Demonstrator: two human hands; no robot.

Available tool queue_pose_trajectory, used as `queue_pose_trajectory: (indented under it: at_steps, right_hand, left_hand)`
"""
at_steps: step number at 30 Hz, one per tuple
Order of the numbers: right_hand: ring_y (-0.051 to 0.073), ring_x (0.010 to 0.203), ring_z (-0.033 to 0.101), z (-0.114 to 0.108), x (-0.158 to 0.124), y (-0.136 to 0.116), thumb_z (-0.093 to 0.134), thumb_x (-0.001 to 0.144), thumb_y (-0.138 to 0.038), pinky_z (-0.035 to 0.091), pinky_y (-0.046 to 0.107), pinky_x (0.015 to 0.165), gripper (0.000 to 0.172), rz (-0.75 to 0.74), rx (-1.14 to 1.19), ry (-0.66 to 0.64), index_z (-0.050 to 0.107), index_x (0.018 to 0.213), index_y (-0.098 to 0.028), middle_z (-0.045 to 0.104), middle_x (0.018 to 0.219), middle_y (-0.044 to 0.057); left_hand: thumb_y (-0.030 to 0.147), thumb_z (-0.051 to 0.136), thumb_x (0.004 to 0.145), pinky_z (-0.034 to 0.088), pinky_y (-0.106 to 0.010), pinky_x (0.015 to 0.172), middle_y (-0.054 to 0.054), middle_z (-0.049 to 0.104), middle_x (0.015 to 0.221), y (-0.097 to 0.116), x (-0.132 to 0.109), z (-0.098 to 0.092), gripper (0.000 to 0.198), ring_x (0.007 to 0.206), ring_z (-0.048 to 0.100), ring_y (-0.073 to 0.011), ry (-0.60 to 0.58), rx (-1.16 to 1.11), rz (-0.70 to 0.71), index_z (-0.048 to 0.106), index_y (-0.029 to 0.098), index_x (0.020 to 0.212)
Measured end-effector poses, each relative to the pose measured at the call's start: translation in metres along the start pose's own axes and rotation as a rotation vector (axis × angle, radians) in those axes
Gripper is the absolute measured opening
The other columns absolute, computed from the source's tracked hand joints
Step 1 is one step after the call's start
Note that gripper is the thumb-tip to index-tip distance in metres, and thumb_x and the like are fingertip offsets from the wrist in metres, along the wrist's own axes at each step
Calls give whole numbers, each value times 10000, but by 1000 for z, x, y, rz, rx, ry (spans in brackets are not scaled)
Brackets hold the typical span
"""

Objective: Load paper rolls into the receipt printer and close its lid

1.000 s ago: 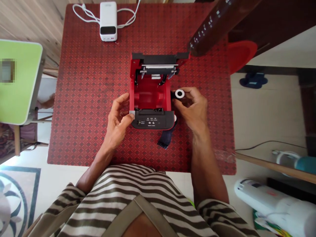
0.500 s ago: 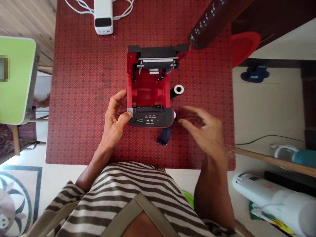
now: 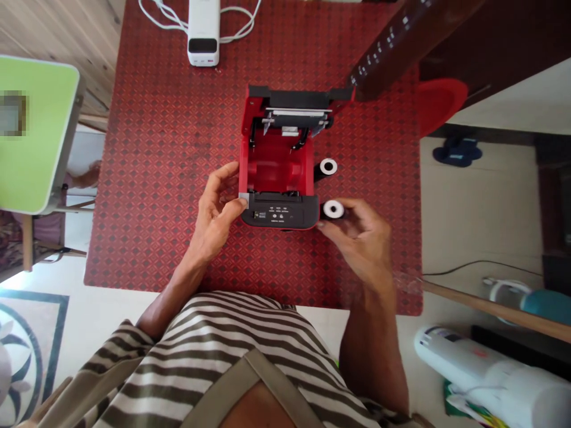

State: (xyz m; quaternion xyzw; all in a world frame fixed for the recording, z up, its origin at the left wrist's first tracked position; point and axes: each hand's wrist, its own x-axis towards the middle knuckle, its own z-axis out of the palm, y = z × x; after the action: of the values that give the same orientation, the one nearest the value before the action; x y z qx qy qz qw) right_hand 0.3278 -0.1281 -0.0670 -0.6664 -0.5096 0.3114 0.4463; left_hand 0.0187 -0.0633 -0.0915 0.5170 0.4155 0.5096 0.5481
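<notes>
A red and black label printer [image 3: 281, 211] stands on the table with its lid [image 3: 294, 101] raised, showing the red hollow inside. At its left side, my left hand [image 3: 218, 217] grips the case, the thumb resting on the grey corner piece [image 3: 243, 201]. My right hand [image 3: 363, 238] is closed around a black ribbon roll [image 3: 333, 210] with a white core end, close against the printer's front right corner. A second black ribbon roll [image 3: 328, 167] lies just beyond it, next to the printer's right wall. The far ends of both rolls are hidden.
On the red patterned table [image 3: 169, 148], a white power bank [image 3: 204, 35] with a white cable sits at the far left. A dark brown cylinder [image 3: 388, 44] slants in at the back right. A red stool [image 3: 441, 104] stands beyond the table's right edge.
My right hand has moved in to the left and taken hold of the nearer ribbon roll, whose dark loose tail has drawn mostly out of sight. My left hand keeps its grip. The view has shifted slightly.
</notes>
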Motion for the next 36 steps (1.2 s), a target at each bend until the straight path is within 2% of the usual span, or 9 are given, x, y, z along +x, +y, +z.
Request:
queue_pose_trajectory:
  at_steps: [4, 7, 11, 13, 15, 20, 25, 31, 36]
  right_hand:
    - [358, 1092, 959, -29, 10, -32, 1091, 878, -497, 801, 563, 1006, 410, -101, 80, 49, 834, 1180, -392, 987, 1167, 58]
    - [359, 1060, 943, -36, 24, -65, 1108, 920, -490, 798, 570, 991, 401, -204, 63, -57, 859, 1217, -386, 971, 1146, 49]
    - [325, 1022, 899, -18, 51, -96, 988, 986, -336, 766, 545, 983, 294, -378, -180, -269, 886, 1259, -376, 952, 1184, 25]
    - [337, 1043, 902, -3, 64, -103, 910, 999, -269, 765, 560, 1020, 321, -480, -282, -338, 881, 1306, -359, 956, 1218, 37]
    - [362, 1113, 906, 12, 73, -105, 854, 1028, -240, 760, 589, 1080, 332, -523, -370, -361, 870, 1347, -332, 955, 1275, 70]
    - [414, 1262, 882, 41, 73, -107, 750, 1063, -140, 723, 600, 1142, 302, -537, -596, -352, 855, 1307, -283, 934, 1260, 126]
    - [434, 1197, 852, 60, 70, -115, 706, 1050, -68, 687, 571, 1081, 242, -526, -827, -387, 816, 1171, -246, 883, 1139, 164]
    - [397, 1078, 846, 73, 81, -119, 679, 1073, -82, 639, 497, 962, 236, -485, -1011, -439, 846, 1159, -224, 885, 1134, 183]
    - [410, 1202, 865, 75, 93, -122, 697, 1087, -71, 630, 525, 1089, 232, -486, -1000, -570, 863, 1120, -230, 937, 1144, 184]
  left_hand:
    - [757, 923, 1144, 687, -570, 1343, -95, 840, 1731, -4, -3, 3, 707, 1641, 798, -398, -14, 35, 42, 709, 400, 1715]
    - [764, 811, 1239, 638, -595, 1412, -103, 783, 1809, -3, -7, 10, 656, 1672, 771, -384, 82, 153, 130, 652, 417, 1773]
    - [717, 786, 1268, 656, -614, 1333, -109, 812, 1739, 11, -7, 15, 647, 1577, 787, -385, 208, 447, 415, 649, 390, 1809]
    - [571, 795, 1288, 669, -586, 1234, -75, 897, 1556, 21, -4, 16, 490, 1418, 824, -348, 175, 532, 560, 732, 375, 1734]
    - [377, 788, 1283, 653, -547, 1141, -42, 941, 1392, 31, -4, 18, 362, 1248, 836, -296, 125, 558, 615, 797, 356, 1645]
    - [95, 743, 1192, 586, -464, 1107, -17, 934, 1259, 42, -8, 26, 366, 1195, 835, -242, 114, 630, 586, 882, 302, 1460]
    - [142, 796, 1221, 568, -467, 1094, -24, 905, 1185, 48, -9, 27, 249, 1170, 788, -261, 123, 719, 526, 953, 319, 1300]
    - [167, 797, 1215, 554, -466, 1047, -44, 854, 1149, 63, -4, 28, 231, 1141, 749, -277, 64, 773, 362, 986, 299, 1222]
    - [152, 830, 1171, 525, -491, 1090, -31, 800, 1080, 72, 6, 31, 222, 1128, 737, -284, 17, 820, 237, 991, 304, 1159]
